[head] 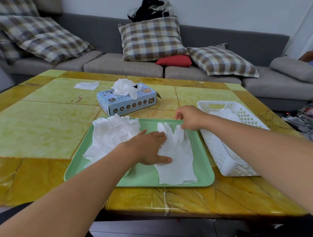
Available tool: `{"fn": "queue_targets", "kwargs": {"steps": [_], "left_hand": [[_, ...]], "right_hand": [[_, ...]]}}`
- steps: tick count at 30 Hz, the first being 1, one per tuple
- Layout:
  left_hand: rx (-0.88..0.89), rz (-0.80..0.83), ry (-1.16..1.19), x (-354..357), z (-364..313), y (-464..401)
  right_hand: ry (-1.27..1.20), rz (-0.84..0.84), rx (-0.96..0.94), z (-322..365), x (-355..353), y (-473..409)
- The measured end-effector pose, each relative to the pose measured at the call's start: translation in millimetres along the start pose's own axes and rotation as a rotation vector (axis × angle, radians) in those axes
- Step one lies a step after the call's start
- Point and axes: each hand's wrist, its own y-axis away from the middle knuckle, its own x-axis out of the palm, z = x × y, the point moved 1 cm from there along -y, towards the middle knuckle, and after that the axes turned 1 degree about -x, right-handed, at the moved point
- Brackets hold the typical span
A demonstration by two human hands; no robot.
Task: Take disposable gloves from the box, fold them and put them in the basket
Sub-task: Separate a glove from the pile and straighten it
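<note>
Yellow-green tabletop point(46, 125), sofa behind. One glove point(176, 153) lies flat on green tray point(142, 179), spread for folding. Left hand point(149, 147) flat, fingers straight, pinning its edge; right hand point(189, 118) pinching a fingertip, likely tugging it smooth. Loose glove heap point(110, 136) waits beside; basket point(222, 151) close right, glove box point(126, 101) beyond tray

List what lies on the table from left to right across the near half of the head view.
Crumpled gloves on the green tray → left hand → flat glove → right hand → white basket.
</note>
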Motion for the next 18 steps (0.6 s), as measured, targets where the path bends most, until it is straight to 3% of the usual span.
{"fn": "queue_targets", "kwargs": {"steps": [2, 4, 8, 10, 12, 14, 18], "left_hand": [[-0.003, -0.049, -0.01, -2.4, -0.1, 0.3], [-0.017, -0.082, -0.024, -5.8, 1.9, 1.8], [-0.079, -0.234, 0.075, -27.0, 24.1, 12.5], [-0.157, -0.357, 0.183, -41.6, 49.7, 24.1], [-0.263, -0.448, 0.22, -49.2, 77.1, 37.8], [-0.366, -0.501, 0.206, -46.0, 99.5, 50.1], [-0.431, -0.511, 0.26, -30.0, 120.7, 76.0]], "right_hand": [[0.09, 0.14, 0.011, 2.7, 1.3, 4.6], [0.129, 0.17, 0.019, 3.6, 4.1, 7.5], [0.057, -0.133, 0.011, 14.1, 3.8, 11.8], [-0.173, -0.224, -0.152, 40.0, 0.5, 17.8], [-0.332, -0.095, -0.338, 81.7, -2.5, 32.8], [-0.271, 0.02, -0.457, 120.4, 2.8, 43.4], [-0.115, 0.05, -0.485, 166.5, 33.5, 50.4]]}}
